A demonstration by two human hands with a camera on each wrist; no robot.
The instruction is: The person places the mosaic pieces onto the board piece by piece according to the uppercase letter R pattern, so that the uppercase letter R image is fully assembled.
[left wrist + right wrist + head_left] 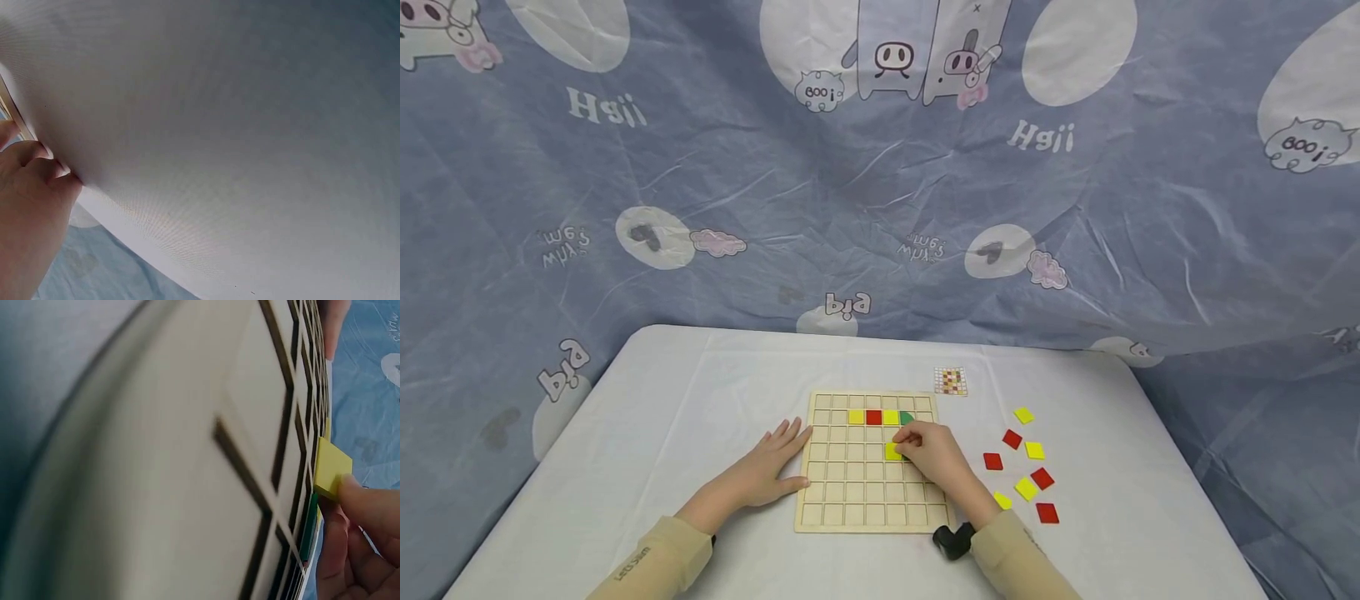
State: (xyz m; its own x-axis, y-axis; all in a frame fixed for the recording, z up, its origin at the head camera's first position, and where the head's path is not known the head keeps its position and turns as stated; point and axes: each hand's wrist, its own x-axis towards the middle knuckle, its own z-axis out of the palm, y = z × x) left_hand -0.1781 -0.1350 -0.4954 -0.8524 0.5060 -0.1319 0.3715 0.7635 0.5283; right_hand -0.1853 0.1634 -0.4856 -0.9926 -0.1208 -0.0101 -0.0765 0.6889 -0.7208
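A wooden grid board (850,517) lies on the white table. My left hand (767,468) rests flat beside it, thumb and fingertips at its left edge. Over the board's middle right, my right hand (934,454) pinches a yellow square tile (332,467) between thumb and finger. That tile stands tilted at the grid in the right wrist view, with a green piece (308,528) just below it. One row near the top holds a yellow tile (857,417), a red tile (874,417), another yellow tile (891,417) and a green piece (906,417), which the right hand partly covers.
A small printed card (951,381) with a coloured grid pattern lies beyond the board's top right corner. Several loose red tiles (993,461) and yellow tiles (1034,450) are scattered right of the board. A black device (953,542) is at the right wrist. Patterned cloth (850,183) hangs behind the table.
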